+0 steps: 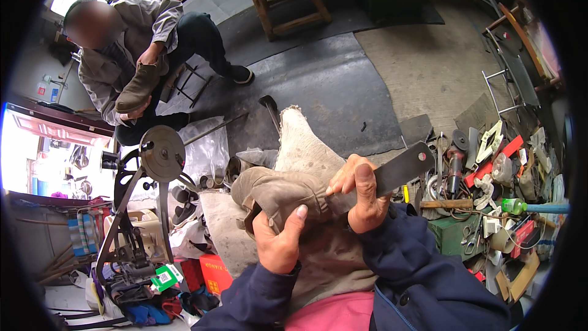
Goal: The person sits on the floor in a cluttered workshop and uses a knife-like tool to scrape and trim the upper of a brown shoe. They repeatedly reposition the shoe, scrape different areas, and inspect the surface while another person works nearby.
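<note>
Fingers (295, 223) are clamped, left hand (277, 246) on a brown shoe (282, 193), right hand (362, 201) on a dark blade (401, 170).

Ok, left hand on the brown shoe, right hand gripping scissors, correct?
Not scissors: the head view shows the right hand gripping a flat dark strip with a hole near its end. Left hand on the brown shoe is correct.

Beyond the brown shoe (285, 190) I could reach over the dark mat (334, 92); a wheeled machine (162, 154) blocks the shoe's left, piled tools (484, 190) its right.
</note>
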The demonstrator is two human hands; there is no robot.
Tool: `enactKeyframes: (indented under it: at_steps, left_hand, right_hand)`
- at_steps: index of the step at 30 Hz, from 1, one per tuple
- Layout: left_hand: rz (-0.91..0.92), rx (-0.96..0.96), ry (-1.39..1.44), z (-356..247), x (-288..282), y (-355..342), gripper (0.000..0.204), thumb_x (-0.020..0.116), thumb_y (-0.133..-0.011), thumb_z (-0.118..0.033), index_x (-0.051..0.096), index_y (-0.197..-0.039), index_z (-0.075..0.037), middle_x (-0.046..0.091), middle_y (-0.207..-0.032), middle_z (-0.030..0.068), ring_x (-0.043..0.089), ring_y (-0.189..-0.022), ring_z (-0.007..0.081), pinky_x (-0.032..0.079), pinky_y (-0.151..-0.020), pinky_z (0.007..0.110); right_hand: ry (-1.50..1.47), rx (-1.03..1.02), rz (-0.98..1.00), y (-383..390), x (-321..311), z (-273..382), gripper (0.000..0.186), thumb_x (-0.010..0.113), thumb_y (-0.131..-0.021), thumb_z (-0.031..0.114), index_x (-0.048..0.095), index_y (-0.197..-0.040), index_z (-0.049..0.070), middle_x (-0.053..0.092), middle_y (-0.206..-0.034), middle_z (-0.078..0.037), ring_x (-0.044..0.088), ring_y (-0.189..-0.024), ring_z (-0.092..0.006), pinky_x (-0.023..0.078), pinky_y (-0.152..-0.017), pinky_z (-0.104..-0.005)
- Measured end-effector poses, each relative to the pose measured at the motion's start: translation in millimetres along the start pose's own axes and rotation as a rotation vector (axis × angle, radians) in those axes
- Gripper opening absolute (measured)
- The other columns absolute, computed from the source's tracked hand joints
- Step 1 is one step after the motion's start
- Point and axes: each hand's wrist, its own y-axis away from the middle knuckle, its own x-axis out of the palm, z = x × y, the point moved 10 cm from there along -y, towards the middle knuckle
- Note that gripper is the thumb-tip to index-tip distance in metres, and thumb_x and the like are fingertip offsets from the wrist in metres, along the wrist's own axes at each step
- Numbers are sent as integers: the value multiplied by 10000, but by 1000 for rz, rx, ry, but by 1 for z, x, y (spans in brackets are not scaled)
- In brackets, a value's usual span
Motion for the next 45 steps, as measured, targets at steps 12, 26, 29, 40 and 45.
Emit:
enactKeyframes:
  at_steps: [12, 26, 29, 40, 45]
  left_hand:
    - [-34, -102, 220, -2, -7, -32, 250, 673, -934, -18, 661, -1179, 27, 723, -1092, 94, 687, -976, 166, 543, -897, 300]
    - [-140, -112, 265, 11, -8, -26, 268, 694, -907, -1, 668, -1173, 22, 741, -1074, 114, 716, -965, 215, 562, -911, 346]
    - [-125, -105, 285, 10, -6, -26, 264, 692, -910, -5, 672, -1173, 20, 742, -1078, 114, 715, -961, 213, 561, -907, 342]
    - [239, -118, 82, -11, 5, -24, 322, 678, -941, -25, 630, -1252, 43, 694, -1194, 98, 650, -1087, 174, 508, -984, 327]
    - [672, 148, -519, -32, 11, -9, 539, 709, -892, 53, 527, -1398, 19, 618, -1340, 93, 575, -1239, 186, 456, -1059, 337]
  right_hand:
    - [5, 42, -59, -44, 17, -8, 486, 445, -1110, 305, 486, -713, 27, 496, -672, -74, 563, -602, -180, 498, -618, -323]
    - [29, -112, -6, -15, 7, 5, 470, 384, -1119, 300, 489, -755, 22, 561, -732, -87, 572, -672, -159, 471, -683, -302]
    - [73, -149, 29, -11, 8, 9, 469, 368, -1119, 325, 476, -765, 36, 554, -745, -95, 569, -670, -170, 482, -681, -313]
    - [50, -159, 44, -9, 8, 9, 468, 363, -1122, 333, 472, -762, 56, 545, -735, -103, 585, -653, -190, 513, -685, -326]
    - [-44, -120, 18, -8, 8, 6, 457, 413, -1115, 286, 519, -761, 17, 584, -744, -94, 600, -680, -168, 487, -688, -304]
